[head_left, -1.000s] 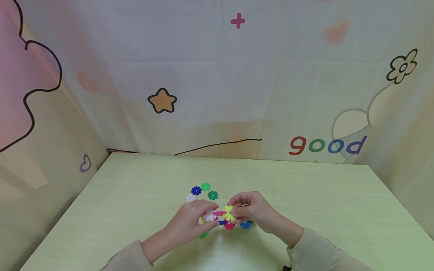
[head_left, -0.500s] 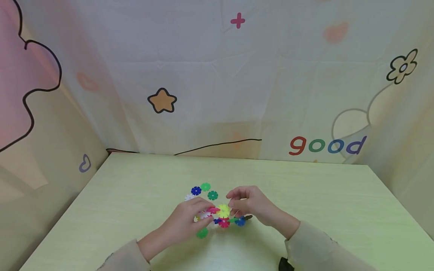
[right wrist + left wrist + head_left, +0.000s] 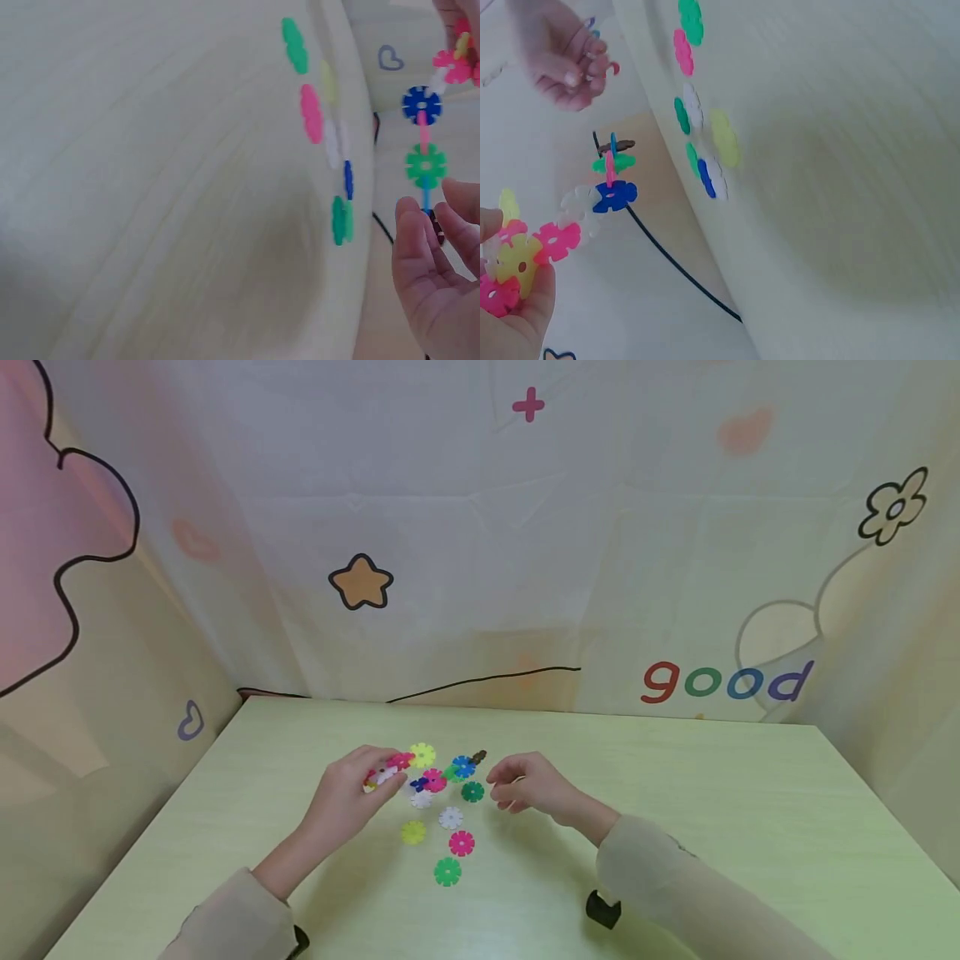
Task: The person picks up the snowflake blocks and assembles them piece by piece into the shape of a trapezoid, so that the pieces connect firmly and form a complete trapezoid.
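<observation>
My left hand (image 3: 348, 793) pinches a joined chain of plastic snowflake discs at its pink, white and yellow end, held above the table. In the left wrist view a yellow disc (image 3: 519, 262) lies between thumb and fingers. From there the chain runs right through a dark blue disc (image 3: 421, 105), a pink one, a green disc (image 3: 426, 166) and a blue disc (image 3: 463, 767) to a brown disc (image 3: 478, 757) at its far end. My right hand (image 3: 536, 789) hovers beside that end, fingers loosely bent, holding nothing. The left fingers partly hide the discs they hold.
Loose discs lie flat on the table (image 3: 675, 827): a light green one (image 3: 447, 872), a pink one (image 3: 462, 843), a yellow one (image 3: 413, 832), a white one (image 3: 451, 817) and a dark green one (image 3: 472, 792), among several. A printed curtain (image 3: 450, 527) stands behind.
The left hand has carried the chain up and to the left, uncovering loose discs beneath. The right hand has left the yellow disc it touched and moved slightly left and away from me.
</observation>
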{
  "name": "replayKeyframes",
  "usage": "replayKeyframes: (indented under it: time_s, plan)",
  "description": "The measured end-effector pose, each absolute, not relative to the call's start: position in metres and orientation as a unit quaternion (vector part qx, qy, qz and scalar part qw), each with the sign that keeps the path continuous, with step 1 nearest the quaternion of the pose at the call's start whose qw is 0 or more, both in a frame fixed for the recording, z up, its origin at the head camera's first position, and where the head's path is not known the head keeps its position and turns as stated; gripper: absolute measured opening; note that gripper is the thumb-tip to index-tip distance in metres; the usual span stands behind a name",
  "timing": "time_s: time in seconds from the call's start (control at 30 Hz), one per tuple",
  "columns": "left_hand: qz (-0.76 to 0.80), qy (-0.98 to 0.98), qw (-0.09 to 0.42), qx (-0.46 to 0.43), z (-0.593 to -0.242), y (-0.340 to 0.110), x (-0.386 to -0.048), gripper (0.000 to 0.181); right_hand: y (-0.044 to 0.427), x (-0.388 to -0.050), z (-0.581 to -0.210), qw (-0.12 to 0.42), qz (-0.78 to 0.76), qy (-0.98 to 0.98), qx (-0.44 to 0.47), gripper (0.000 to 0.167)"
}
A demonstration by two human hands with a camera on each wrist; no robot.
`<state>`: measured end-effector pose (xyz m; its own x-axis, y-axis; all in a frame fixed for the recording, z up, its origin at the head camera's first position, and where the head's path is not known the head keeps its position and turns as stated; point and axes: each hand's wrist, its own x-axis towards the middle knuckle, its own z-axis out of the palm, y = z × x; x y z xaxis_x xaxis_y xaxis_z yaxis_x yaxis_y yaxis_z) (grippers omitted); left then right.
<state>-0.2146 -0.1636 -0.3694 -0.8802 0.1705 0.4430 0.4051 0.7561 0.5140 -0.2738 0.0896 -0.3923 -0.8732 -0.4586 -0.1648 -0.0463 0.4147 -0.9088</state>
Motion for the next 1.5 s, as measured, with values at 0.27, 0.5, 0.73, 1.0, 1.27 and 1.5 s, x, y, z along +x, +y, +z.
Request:
replayKeyframes:
  time_s: [0.27,0.5,0.73,1.0,1.27,1.5]
  plan:
    - [-0.323,-0.922,0.188,-0.103,-0.366,-0.179,-0.222,0.034,0.073,-0.294,-0.416,0.188,-0.464,0.856,-0.130,0.020]
    - [-0.324,-0.925,0.177,-0.090,-0.369,-0.182,-0.225,0.035,0.062,-0.303,-0.426,0.185,-0.429,0.876,-0.120,0.027]
    - [-0.323,-0.925,0.178,-0.094,-0.370,-0.181,-0.225,0.035,0.054,-0.306,-0.429,0.163,-0.361,0.908,-0.140,0.034]
    - [-0.322,-0.927,0.170,-0.088,-0.371,-0.181,-0.224,0.035,0.051,-0.305,-0.429,0.157,-0.334,0.919,-0.142,0.028]
    - [-0.333,-0.924,0.164,-0.095,-0.374,-0.179,-0.224,0.034,0.065,-0.302,-0.429,0.169,-0.320,0.914,-0.183,0.024]
    - [-0.339,-0.920,0.164,-0.110,-0.374,-0.175,-0.223,0.033,0.085,-0.292,-0.424,0.166,-0.312,0.914,-0.198,0.024]
